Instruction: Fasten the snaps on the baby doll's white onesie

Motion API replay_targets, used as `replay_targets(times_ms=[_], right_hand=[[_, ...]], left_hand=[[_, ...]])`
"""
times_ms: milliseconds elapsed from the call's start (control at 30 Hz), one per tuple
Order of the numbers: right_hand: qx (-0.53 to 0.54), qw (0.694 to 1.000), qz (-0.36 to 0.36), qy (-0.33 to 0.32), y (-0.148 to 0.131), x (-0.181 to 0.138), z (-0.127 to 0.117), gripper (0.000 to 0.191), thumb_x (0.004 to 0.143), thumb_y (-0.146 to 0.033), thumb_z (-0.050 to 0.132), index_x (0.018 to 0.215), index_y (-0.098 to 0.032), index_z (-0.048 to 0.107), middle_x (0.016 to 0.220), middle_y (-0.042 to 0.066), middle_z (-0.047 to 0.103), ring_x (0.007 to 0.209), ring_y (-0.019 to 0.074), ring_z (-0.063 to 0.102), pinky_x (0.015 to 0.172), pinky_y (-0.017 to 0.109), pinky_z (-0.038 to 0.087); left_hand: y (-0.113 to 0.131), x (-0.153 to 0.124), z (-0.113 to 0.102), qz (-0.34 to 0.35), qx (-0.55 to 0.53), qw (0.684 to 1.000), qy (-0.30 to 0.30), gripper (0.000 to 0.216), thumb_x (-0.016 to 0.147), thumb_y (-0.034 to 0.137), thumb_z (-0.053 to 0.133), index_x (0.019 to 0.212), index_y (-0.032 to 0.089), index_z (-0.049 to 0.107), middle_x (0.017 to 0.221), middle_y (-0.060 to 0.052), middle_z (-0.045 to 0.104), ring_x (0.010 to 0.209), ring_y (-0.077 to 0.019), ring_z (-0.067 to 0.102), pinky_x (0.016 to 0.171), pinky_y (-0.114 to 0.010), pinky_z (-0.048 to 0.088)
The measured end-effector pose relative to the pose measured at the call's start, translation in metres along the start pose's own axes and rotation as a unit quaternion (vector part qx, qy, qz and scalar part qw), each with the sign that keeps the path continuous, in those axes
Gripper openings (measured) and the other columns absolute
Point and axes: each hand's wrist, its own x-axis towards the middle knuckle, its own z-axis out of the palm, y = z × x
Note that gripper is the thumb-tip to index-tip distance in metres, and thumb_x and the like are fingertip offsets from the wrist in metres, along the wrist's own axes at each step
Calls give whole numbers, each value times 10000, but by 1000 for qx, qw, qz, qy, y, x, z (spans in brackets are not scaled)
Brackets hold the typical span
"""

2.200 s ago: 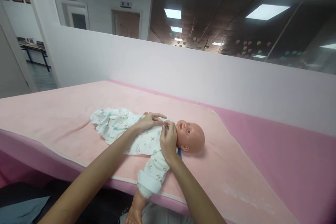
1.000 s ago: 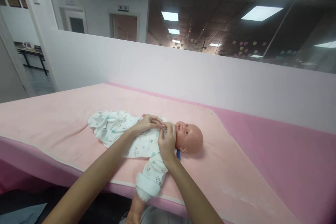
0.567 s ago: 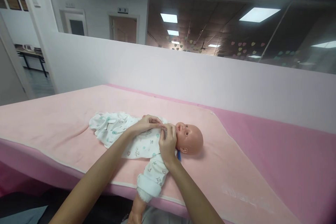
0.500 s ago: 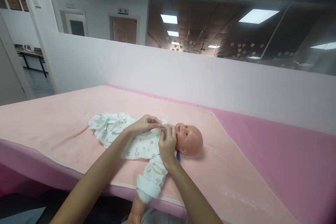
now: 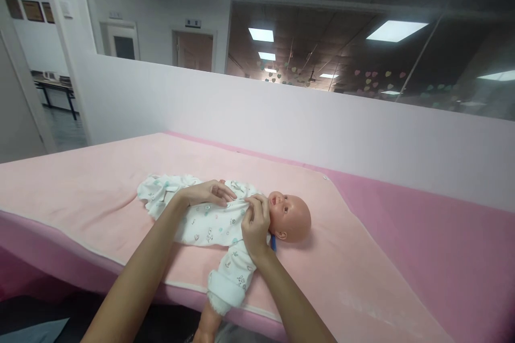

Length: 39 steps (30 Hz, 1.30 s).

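Observation:
A baby doll (image 5: 295, 218) lies on its back, its head to the right, wearing a white baby garment (image 5: 217, 225) with small green and grey prints. Near the collar, the fingers of my right hand (image 5: 256, 222) pinch the garment's cloth at the chest. My left hand (image 5: 207, 193) rests over the doll's belly and chest, fingers stretched toward the right hand and apart from it. One sleeve (image 5: 235, 268) points toward me with its cuff folded back, and the doll's arm (image 5: 207, 321) sticks out past the table edge. A bit of blue (image 5: 273, 242) shows under the doll's neck.
Under the doll is a peach-pink mat (image 5: 322, 278) with a pale edge, on a pink padded surface (image 5: 442, 230). A white half wall (image 5: 281, 118) stands behind it, with a large window above. At the far left, a desk (image 5: 54, 86) shows through an opening.
My left hand has moved left, away from my right hand, and its fingers have spread. The right hand stays at the collar. The view has tipped slightly upward.

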Motion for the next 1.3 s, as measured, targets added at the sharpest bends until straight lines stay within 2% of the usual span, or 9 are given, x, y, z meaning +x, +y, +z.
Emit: replay_targets(times_ms=[167, 333, 433, 533, 667, 833, 1133, 1300], right_hand=[[-8, 999, 5, -33, 2, 1, 2, 326, 754, -40, 334, 908, -200, 573, 921, 68, 519, 892, 172, 512, 768, 334, 453], [-45, 992, -6, -122, 0, 2, 1, 233, 753, -119, 418, 933, -185, 551, 951, 72, 549, 923, 198, 499, 816, 360, 414], [-55, 986, -20, -156, -2, 3, 0, 193, 761, -176, 460, 932, -186, 549, 939, 61, 569, 907, 198, 503, 808, 352, 402], [-56, 983, -36, -171, -2, 3, 0, 185, 786, -223, 470, 952, -191, 545, 949, 60, 577, 905, 195, 507, 797, 342, 399], [-72, 981, -48, -173, 1, 2, 3, 169, 815, -237, 456, 958, -196, 537, 910, 50, 588, 869, 185, 516, 764, 326, 398], [-113, 979, -54, -162, 2, 1, 5, 112, 833, -230, 458, 902, -199, 541, 843, 34, 592, 813, 174, 512, 738, 310, 382], [-130, 977, -55, -158, 5, -1, 6, 104, 833, -242, 472, 879, -198, 553, 817, 32, 575, 779, 162, 502, 717, 293, 360], [-130, 979, -49, -145, 6, -2, 7, 82, 816, -222, 477, 840, -193, 550, 807, 33, 573, 759, 164, 495, 707, 296, 354]], left_hand=[[-12, 5, 1, -7, -64, 998, 16, 410, 598, 216, 723, 995, 166, 634, 800, -64, 669, 764, -143, 606, 729, -247, 467], [-13, 3, 7, 9, -63, 997, 47, 262, 604, 239, 716, 837, 145, 643, 709, -23, 598, 676, -100, 543, 658, -196, 435], [-12, 1, 10, 9, -57, 996, 62, 217, 619, 263, 697, 790, 150, 621, 723, -9, 568, 643, -83, 501, 601, -171, 401], [-11, 2, 11, 5, -60, 997, 54, 222, 628, 263, 683, 813, 164, 612, 789, -14, 571, 717, -100, 511, 646, -181, 401], [-10, 3, 12, 23, -75, 996, 46, 273, 633, 245, 682, 889, 182, 611, 812, -14, 575, 787, -113, 525, 743, -210, 401], [-8, 2, 12, 29, -62, 998, 10, 342, 615, 190, 691, 943, 163, 598, 787, -19, 538, 727, -105, 498, 693, -211, 393], [-14, 3, 13, 52, -103, 993, 31, 365, 645, 163, 667, 975, 190, 513, 773, 7, 518, 723, -95, 497, 716, -226, 392], [-13, 3, 15, 66, -85, 993, 47, 315, 665, 175, 666, 940, 172, 513, 774, -2, 529, 701, -85, 495, 695, -212, 394]])
